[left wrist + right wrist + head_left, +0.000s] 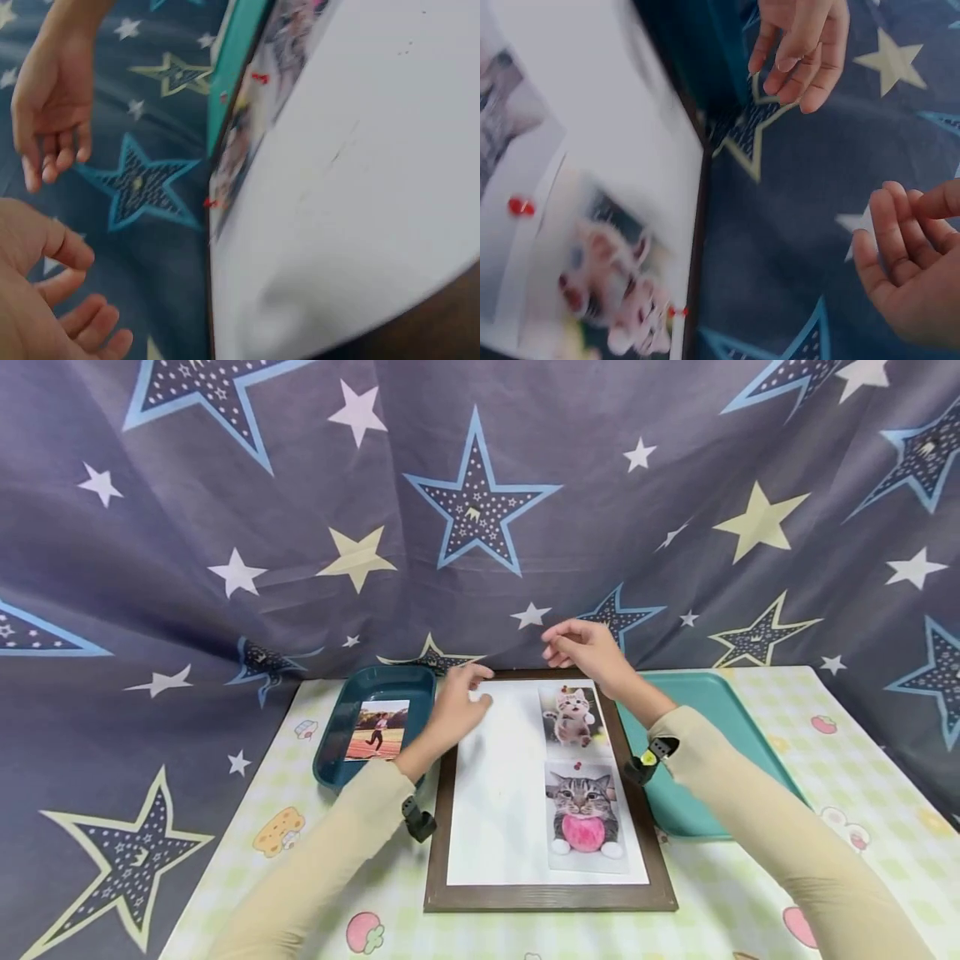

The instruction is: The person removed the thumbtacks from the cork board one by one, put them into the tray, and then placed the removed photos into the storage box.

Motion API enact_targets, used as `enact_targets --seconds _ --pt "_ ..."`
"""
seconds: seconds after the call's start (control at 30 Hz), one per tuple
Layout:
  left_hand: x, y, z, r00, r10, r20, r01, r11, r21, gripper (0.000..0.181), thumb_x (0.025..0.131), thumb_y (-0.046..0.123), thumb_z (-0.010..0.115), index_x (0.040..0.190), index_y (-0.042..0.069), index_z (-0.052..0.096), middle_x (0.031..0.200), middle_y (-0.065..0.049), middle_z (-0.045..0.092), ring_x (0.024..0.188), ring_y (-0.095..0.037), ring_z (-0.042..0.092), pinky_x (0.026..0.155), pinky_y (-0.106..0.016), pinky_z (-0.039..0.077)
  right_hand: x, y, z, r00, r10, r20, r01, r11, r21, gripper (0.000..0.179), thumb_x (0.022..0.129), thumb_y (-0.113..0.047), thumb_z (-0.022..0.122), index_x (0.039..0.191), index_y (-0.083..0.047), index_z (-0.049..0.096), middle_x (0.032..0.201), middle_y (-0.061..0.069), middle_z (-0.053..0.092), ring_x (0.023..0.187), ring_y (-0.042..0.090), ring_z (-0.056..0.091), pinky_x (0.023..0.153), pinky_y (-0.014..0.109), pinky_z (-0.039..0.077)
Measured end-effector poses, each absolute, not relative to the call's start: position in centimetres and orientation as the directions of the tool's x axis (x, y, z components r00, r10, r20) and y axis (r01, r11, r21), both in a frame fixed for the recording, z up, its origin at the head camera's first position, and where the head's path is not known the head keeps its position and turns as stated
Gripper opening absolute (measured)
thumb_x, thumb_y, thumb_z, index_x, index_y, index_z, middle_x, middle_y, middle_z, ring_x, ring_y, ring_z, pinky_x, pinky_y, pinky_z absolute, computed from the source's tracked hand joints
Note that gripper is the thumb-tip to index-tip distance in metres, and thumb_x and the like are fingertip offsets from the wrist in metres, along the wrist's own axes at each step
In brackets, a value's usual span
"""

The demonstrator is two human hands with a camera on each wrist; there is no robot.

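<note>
A white board in a brown frame (551,897) lies on the table. Two cat photos are pinned along its right side: a kitten photo (573,722) at the top and a grey tabby photo (585,818) below, each with a red pushpin (577,767) at its upper edge. Above the board's upper left edge hovers my left hand (459,703), fingers loosely bent, holding nothing. My right hand (588,652) is raised over the top right edge, near the kitten photo, also with nothing in it. Both wrist views show relaxed, bare fingers.
Left of the board stands a dark teal tray (330,760) with a photo of a runner (378,729) in it. A lighter green tray (720,752) lies to the right, partly behind my right forearm. A star-patterned curtain (480,610) hangs behind the checked tablecloth (262,893).
</note>
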State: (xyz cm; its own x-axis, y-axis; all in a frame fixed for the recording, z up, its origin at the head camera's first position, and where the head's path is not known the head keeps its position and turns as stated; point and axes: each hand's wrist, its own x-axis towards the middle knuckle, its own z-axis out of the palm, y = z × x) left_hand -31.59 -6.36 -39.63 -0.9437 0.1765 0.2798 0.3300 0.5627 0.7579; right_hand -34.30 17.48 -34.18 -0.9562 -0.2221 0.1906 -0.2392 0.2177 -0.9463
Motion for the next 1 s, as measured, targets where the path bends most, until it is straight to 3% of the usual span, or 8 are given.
enact_targets --seconds 0.2,0.3,0.47,0.67,0.87,1.0 --pt "-31.8 -3.4 -41.2 -0.87 0.445 0.212 0.477 0.649 0.593 0.037 0.096 0.01 0.062 0.133 0.008 0.061 0.131 -0.016 0.057 0.122 -0.031 0.056 0.104 -0.046 0.048 -35.3 18.9 -36.5 -0.937 -0.171 0.303 -0.341 0.269 -0.901 0.02 0.102 -0.002 0.056 0.112 0.011 0.066 0.094 0.033 0.068 0.072 0.015 0.069 0.066 0.018 0.056" --pt "-32.3 -2.3 -42.0 -0.829 0.528 0.185 0.541 0.672 0.506 0.038 0.098 0.016 0.06 0.136 0.01 0.059 0.136 -0.012 0.056 0.128 -0.03 0.054 0.107 -0.045 0.048 -36.0 19.3 -37.7 -0.933 -0.137 0.333 -0.359 0.283 -0.889 0.019 0.101 0.0 0.055 0.111 0.012 0.066 0.094 0.037 0.067 0.068 0.014 0.068 0.062 0.015 0.054" --pt "-33.3 -0.9 -43.0 -0.756 0.627 0.189 0.65 0.682 0.335 0.04 0.1 0.022 0.06 0.137 0.009 0.059 0.137 -0.01 0.057 0.129 -0.03 0.055 0.107 -0.044 0.049 -36.9 19.8 -39.5 -0.93 -0.064 0.363 -0.366 0.277 -0.889 0.018 0.097 0.003 0.056 0.108 0.012 0.067 0.085 0.029 0.067 0.063 0.017 0.066 0.056 0.016 0.053" --pt "-34.1 0.1 -44.1 -0.695 0.709 0.123 0.719 0.685 0.114 0.05 0.103 0.033 0.057 0.146 0.009 0.052 0.143 -0.01 0.052 0.133 -0.026 0.052 0.112 -0.039 0.046 -37.8 20.1 -41.2 -0.955 0.004 0.295 -0.285 0.243 -0.927 0.016 0.097 0.002 0.058 0.107 0.012 0.066 0.078 0.016 0.067 0.059 0.012 0.064 0.055 0.019 0.054" --pt "-34.0 0.7 -44.7 -0.647 0.762 0.025 0.762 0.647 0.004 0.06 0.104 0.045 0.05 0.153 0.011 0.045 0.149 -0.01 0.049 0.139 -0.024 0.048 0.119 -0.038 0.039 -38.5 20.0 -42.3 -0.975 0.007 0.223 -0.217 0.217 -0.952 0.022 0.099 0.001 0.059 0.114 0.017 0.062 0.076 0.003 0.065 0.062 0.009 0.063 0.058 0.018 0.055" --pt "-33.9 0.8 -45.0 -0.629 0.778 -0.013 0.777 0.627 -0.061 0.061 0.105 0.049 0.046 0.154 0.012 0.043 0.153 -0.009 0.046 0.143 -0.023 0.044 0.122 -0.038 0.034 -38.7 19.9 -42.9 -0.98 -0.002 0.201 -0.193 0.274 -0.942 0.024 0.1 -0.002 0.06 0.115 0.016 0.063 0.075 0.0 0.064 0.06 0.01 0.062 0.055 0.021 0.053"
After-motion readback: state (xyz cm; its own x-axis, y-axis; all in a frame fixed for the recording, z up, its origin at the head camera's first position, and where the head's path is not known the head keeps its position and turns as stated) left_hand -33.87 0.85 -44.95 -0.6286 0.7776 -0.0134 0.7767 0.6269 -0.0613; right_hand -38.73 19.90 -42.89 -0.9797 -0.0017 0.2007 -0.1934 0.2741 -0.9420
